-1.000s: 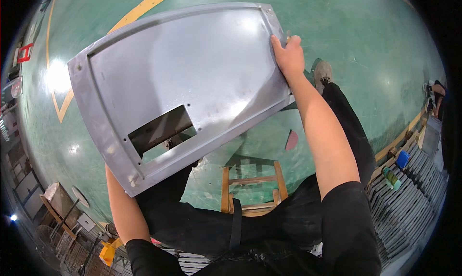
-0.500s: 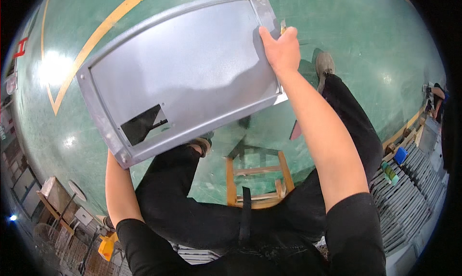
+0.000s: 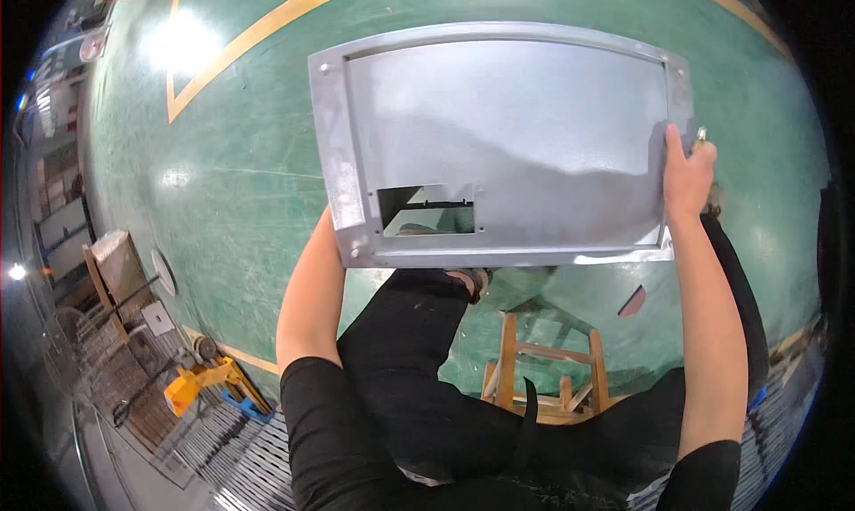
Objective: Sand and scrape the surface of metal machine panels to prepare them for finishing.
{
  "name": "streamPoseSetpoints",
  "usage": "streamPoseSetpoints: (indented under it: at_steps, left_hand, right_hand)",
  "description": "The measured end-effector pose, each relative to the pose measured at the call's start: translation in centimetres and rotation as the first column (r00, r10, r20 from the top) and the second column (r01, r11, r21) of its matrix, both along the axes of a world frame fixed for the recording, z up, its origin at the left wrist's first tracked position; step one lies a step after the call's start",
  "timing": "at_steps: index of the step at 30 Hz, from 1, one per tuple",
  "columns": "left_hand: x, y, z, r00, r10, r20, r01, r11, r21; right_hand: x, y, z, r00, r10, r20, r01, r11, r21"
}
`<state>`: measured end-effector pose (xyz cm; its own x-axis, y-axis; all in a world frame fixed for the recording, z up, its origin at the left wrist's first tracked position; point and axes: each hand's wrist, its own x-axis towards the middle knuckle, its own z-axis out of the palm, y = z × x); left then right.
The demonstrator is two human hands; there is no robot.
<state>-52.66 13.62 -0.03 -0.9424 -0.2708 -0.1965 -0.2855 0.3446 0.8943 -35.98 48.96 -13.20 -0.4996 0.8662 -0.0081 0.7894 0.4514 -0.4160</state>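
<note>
A grey sheet-metal panel (image 3: 525,101) with a raised rim and a curved far edge is held up in front of me, above my legs. Near its lower left corner is a rectangular cutout (image 3: 432,222) through which the floor shows. My right hand (image 3: 688,173) is closed round the panel's right edge, thumb on the near face. Just beyond its fingers a small brass-coloured piece (image 3: 701,135) sticks up; I cannot make out what it is. My left forearm (image 3: 312,293) runs up behind the panel's left edge, which hides my left hand and its fingers.
Between my legs stands a low wooden stool or frame (image 3: 598,369). A dark pink piece (image 3: 632,302) lies on the green floor (image 3: 240,208). To the left are a yellow tool or machine part (image 3: 200,382), a round fan (image 3: 67,342) and slatted metal stacks (image 3: 240,449).
The panel has swung to the right in view and turned from tilted to nearly level, both arms moving with it. My view has also turned, bringing more of the left side into sight.
</note>
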Motion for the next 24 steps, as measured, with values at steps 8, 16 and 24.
streamPoseSetpoints:
  at_steps: [8, 16, 24]
  left_hand:
    - [-1.4, -5.3, -1.6, 0.984, 0.179, -0.016, -0.179, 0.984, 0.008]
    - [-0.3, -5.8, -4.1, 0.973, 0.23, 0.018, -0.23, 0.973, 0.029]
    - [4.1, -8.3, -11.4, 0.92, 0.265, 0.288, -0.274, 0.962, -0.009]
  right_hand:
    - [-1.2, -1.8, -0.4, 1.0, 0.021, -0.007, -0.021, 0.999, -0.038]
    - [-1.3, 1.8, -1.0, 0.991, 0.108, 0.083, -0.11, 0.993, 0.029]
    - [-1.8, 2.6, -0.8, 0.978, 0.19, 0.086, -0.198, 0.975, 0.102]
